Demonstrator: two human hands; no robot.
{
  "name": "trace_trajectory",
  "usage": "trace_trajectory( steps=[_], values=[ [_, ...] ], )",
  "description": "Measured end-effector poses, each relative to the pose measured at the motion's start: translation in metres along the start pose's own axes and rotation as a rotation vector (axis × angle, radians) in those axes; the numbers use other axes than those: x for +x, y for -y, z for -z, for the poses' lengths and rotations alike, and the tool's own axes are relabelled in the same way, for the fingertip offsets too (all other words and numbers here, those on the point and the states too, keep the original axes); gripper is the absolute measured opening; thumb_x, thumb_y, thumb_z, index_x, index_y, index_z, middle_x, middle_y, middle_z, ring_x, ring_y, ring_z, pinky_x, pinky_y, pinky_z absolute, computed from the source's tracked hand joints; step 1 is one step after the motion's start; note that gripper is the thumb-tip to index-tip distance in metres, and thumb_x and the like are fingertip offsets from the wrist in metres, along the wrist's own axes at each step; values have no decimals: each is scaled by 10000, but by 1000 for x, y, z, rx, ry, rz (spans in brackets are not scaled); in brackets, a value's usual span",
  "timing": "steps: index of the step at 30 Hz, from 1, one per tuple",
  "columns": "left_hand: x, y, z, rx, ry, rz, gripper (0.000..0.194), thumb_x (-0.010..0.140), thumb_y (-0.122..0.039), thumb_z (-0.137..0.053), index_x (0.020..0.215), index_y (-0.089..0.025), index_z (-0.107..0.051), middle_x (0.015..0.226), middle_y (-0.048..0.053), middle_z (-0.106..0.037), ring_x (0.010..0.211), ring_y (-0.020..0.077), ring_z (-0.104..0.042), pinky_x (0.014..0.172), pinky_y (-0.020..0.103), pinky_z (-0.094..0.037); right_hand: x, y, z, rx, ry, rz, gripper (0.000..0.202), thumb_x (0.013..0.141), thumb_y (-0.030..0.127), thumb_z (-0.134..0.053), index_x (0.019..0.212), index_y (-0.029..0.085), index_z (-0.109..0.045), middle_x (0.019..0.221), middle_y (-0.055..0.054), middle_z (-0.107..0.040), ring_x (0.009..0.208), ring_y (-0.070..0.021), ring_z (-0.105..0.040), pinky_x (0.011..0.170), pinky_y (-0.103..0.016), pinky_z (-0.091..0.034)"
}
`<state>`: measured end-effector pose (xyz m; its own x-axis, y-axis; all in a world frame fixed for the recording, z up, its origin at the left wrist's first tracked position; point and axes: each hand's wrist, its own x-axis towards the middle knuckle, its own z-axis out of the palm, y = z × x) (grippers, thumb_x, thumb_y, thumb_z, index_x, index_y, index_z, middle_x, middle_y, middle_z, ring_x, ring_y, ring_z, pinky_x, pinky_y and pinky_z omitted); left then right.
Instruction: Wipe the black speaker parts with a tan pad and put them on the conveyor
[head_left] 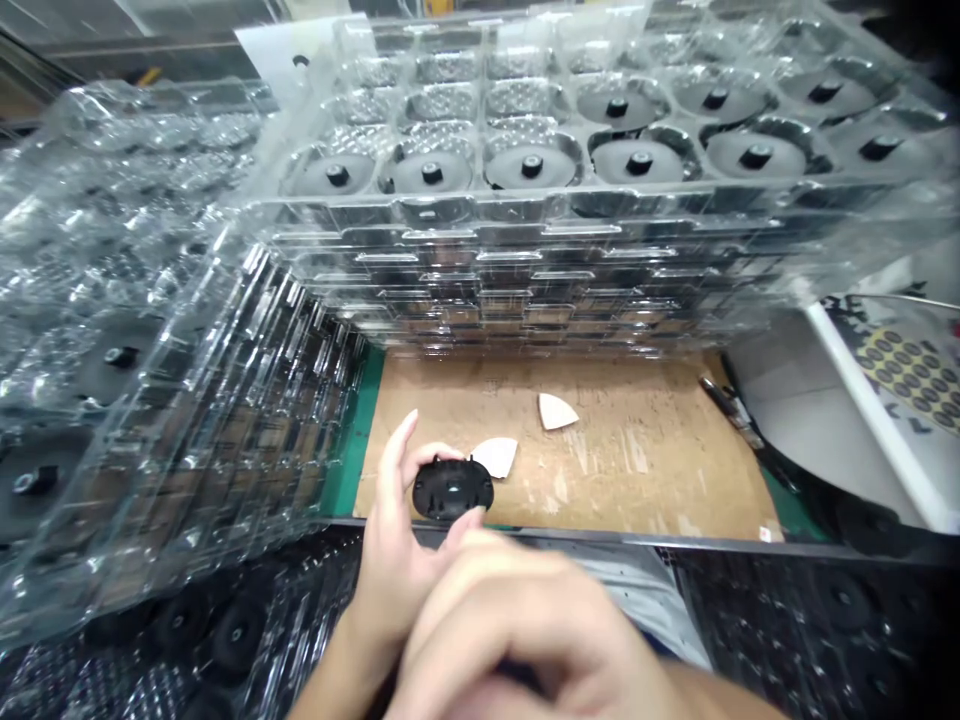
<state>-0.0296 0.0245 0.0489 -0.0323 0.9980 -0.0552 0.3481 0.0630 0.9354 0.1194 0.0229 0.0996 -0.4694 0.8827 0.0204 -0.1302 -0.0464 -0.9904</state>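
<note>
Black oval part (453, 492), clamped in the left hand (396, 540), is best steadied by its rim; whether the right hand (536, 605) grips anything, I cannot tell.

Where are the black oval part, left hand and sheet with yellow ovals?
Black oval part (453, 490), head view: middle of its face.
Left hand (396, 535), head view: below the fingers.
Sheet with yellow ovals (909, 372), head view: among the ovals.

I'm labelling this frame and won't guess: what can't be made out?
Head view:
Right hand: blurred; its own curl hides anything inside.
Black oval part: far side faces away, hidden by its near side.
Yellow-dotted sheet: any print is too small.
Left tray stack: cut off by the left edge.
</note>
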Motion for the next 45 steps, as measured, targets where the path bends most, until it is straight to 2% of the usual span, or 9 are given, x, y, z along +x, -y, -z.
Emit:
trace_trajectory(
  steps=[5,8,11,18,27,31,36,42,45],
  values=[
    [3,-6,7,-152,181,51,765,742,-433,-577,1351,-246,-152,1011,47,-548,949,209,-543,873,370,-414,-2,-20,18,-11,-302,-153,130,835,202,-556,893,304,-612,868,53,-611,808,-75,-545,713,-191,-426],
    [2,-9,3,-254,322,63,765,748,-497,-546,1352,-247,-148,1023,46,-544,965,209,-538,908,366,-397,-4,-30,27,-2,-225,-261,99,819,241,-583,903,278,-617,866,34,-607,787,-90,-533,725,-217,-418],
    [1,-11,-2,-331,397,64,767,748,-522,-535,1350,-244,-152,1025,61,-540,953,219,-545,928,393,-390,-1,-28,32,95,-115,-308,120,786,261,-624,905,248,-630,812,21,-608,743,-94,-537,682,-221,-420],
    [1,-13,-1,-372,496,94,809,711,-581,-538,1346,-245,-164,990,84,-550,886,241,-563,862,432,-431,1,-23,40,371,-27,-377,118,725,196,-688,834,215,-649,762,32,-659,701,-66,-605,655,-169,-455],
    [3,-17,-3,-403,591,169,818,693,-548,-587,1341,-274,-169,896,39,-576,792,205,-581,855,414,-439,-3,-26,46,494,20,-447,105,699,141,-697,774,197,-650,769,35,-656,740,-63,-632,706,-158,-490],
    [-1,-14,-4,-377,561,142,844,681,-530,-611,1345,-270,-158,981,63,-581,901,232,-579,895,424,-417,-9,-29,47,501,-6,-463,115,683,134,-710,750,199,-643,745,53,-655,713,-39,-622,681,-124,-476],
    [-6,-9,-6,-330,452,69,889,663,-461,-666,1354,-278,-137,1107,91,-567,1062,258,-524,973,439,-368,-18,-28,45,342,-82,-447,75,697,185,-707,755,206,-664,741,30,-665,708,-60,-613,669,-138,-467],
    [-14,-9,-6,-291,347,-18,925,616,-363,-736,1353,-287,-181,1142,103,-580,1069,246,-538,929,392,-443,-34,-34,56,-52,-201,-375,145,752,329,-644,818,201,-660,740,-18,-638,683,-129,-605,629,-226,-484],
    [-17,-10,-7,-267,317,-82,934,602,-321,-754,1352,-292,-198,1142,102,-597,1068,235,-553,918,364,-464,-47,-44,67,-354,-340,-261,148,835,282,-525,897,213,-641,824,-41,-604,741,-148,-581,633,-251,-474]
  ],
)
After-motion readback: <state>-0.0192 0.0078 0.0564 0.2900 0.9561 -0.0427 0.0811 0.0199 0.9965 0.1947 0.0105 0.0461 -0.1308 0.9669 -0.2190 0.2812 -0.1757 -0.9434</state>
